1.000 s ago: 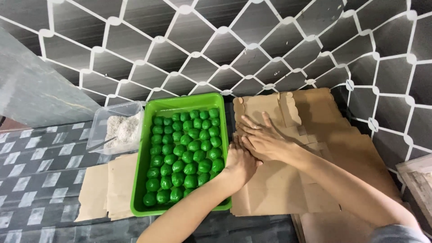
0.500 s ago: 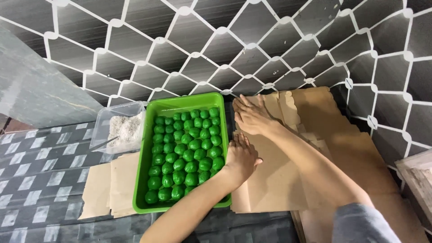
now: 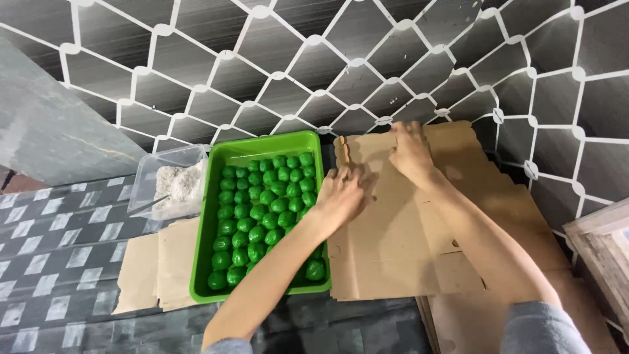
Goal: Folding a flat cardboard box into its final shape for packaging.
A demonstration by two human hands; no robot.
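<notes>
Since half a second ago, the right hand (image 3: pixel 409 151) has been moved up to grasp the far edge of the flattened cardboard sheet (image 3: pixel 393 242), the open left hand (image 3: pixel 341 196) pressed flat beside the green tray (image 3: pixel 209 216), which might be jostled.

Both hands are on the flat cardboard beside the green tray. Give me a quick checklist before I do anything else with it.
1. Left hand flat on the flattened brown cardboard sheet near its left edge: ok.
2. Right hand at the sheet's far edge, fingers on it: ok; firmness of grip: cannot tell.
3. Rectangular green plastic tray of small green balls level, nothing spilled: ok.
4. Gap between sheet and tray: not ok, the edges meet and the left forearm crosses the tray's corner.
5. Clear plastic tub of white powder out of the hands' way: ok.
</notes>
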